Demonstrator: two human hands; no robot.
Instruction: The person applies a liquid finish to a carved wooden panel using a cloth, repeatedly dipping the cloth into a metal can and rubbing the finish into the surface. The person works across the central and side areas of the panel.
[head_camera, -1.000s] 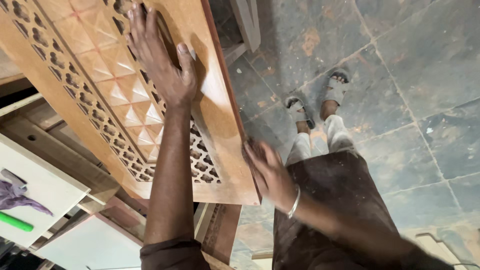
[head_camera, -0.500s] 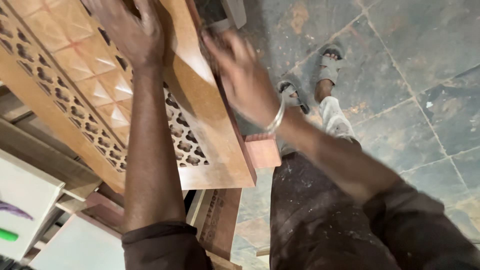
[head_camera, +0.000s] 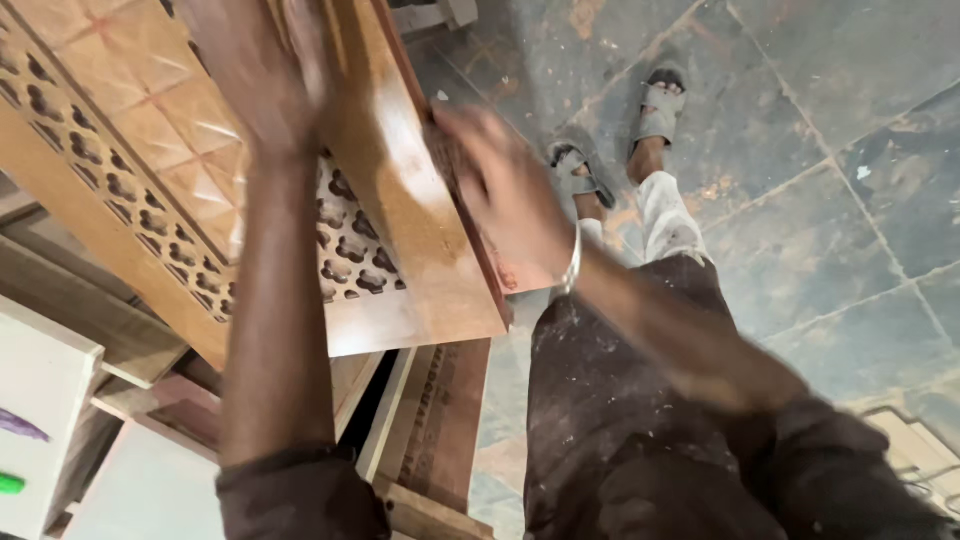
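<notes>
A single head-worn camera looks steeply down along the person's own body, close to the work. The carved wooden panel (head_camera: 200, 170) fills the upper left at arm's reach, both forearms running up into frame from the bottom edge. Farther below, right of the panel, lies the tiled floor (head_camera: 820, 150) with the person's sandalled feet (head_camera: 655, 110).

Right hand (head_camera: 505, 190), a second ago low and clear of carved wooden panel (head_camera: 400, 200), now up against panel's right edge, fingers blurred. Left hand (head_camera: 265, 75) shifted farther up panel face. Panel fills more of view; sandalled feet (head_camera: 610, 140) sit farther right, nearer top.
</notes>
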